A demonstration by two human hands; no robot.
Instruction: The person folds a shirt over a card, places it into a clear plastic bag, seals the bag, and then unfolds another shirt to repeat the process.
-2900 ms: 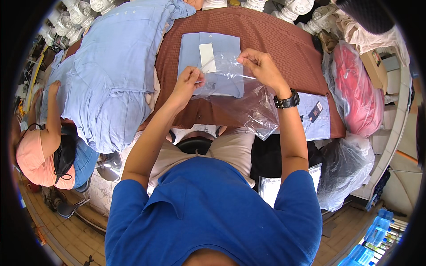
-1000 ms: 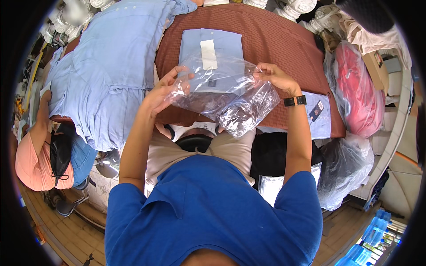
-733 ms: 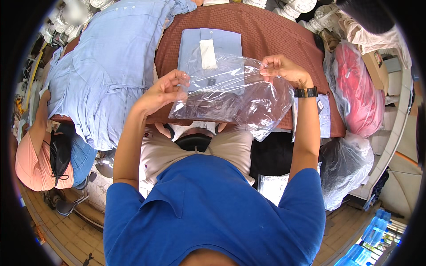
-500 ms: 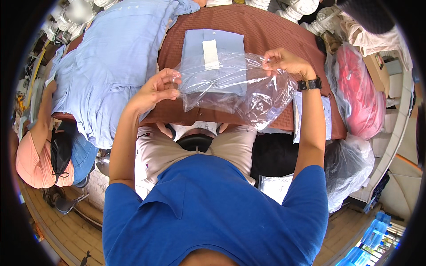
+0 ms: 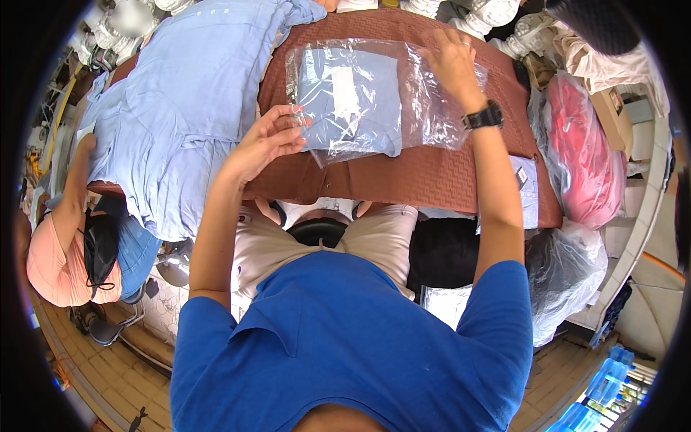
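A clear plastic bag point(image 5: 425, 115) lies spread over a folded light blue shirt point(image 5: 385, 79) with a white paper slip point(image 5: 345, 90) on it. At the bag's near left edge, my left hand point(image 5: 268, 144) has bent fingers and holds the film between thumb and fingertips. Over the bag's far right part, my right hand point(image 5: 452, 68) rests with its fingers stretched and apart. A black watch point(image 5: 484, 115) is on that wrist. Whether the shirt is inside the bag or under it, I cannot tell.
Light blue shirts point(image 5: 180, 86) are heaped at the left of the brown cloth-covered table point(image 5: 403, 180). A packed shirt point(image 5: 527, 191) lies at its right edge, near a bagged red bundle point(image 5: 583, 151). A co-worker in a peach top point(image 5: 61, 259) sits at far left.
The plastic bag has been lowered from above the shirt's near edge and spread flat across it. My right hand has moved farther away; my left hand shifted slightly right.
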